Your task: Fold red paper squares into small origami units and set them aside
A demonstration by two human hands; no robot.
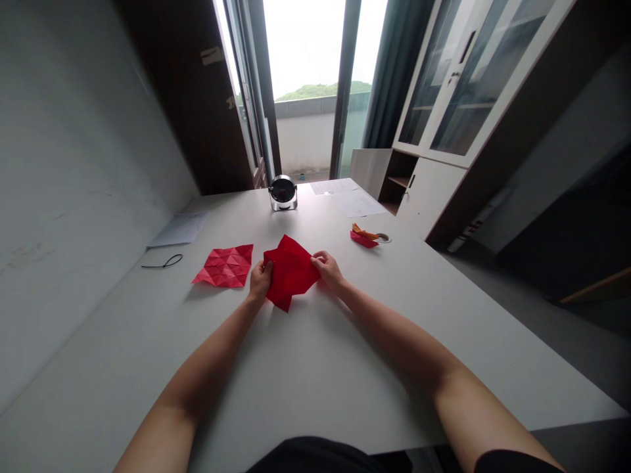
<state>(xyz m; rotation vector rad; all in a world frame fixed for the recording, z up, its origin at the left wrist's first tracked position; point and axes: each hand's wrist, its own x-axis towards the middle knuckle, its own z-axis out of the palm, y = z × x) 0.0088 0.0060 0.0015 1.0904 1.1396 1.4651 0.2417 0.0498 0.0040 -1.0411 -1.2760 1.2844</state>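
Note:
A red sheet of paper point(292, 268) with angled, folded-looking edges is held up over the white table between my two hands. My left hand point(260, 278) grips its left edge, thumb on the near face. On the right, my right hand point(326, 266) pinches the opposite corner between thumb and fingers. Just left of my left hand lies a second red paper point(224, 266), opened out and marked all over with triangular creases. The far side of the held sheet is hidden from me.
Beyond my right hand sit a small red and orange folded paper piece point(363, 236) and a roll of tape point(383, 238). A round metal-framed device point(282, 193) stands at the back. White papers point(180, 229) and a black cable tie point(165, 262) lie left; more sheets point(352, 197) lie far right.

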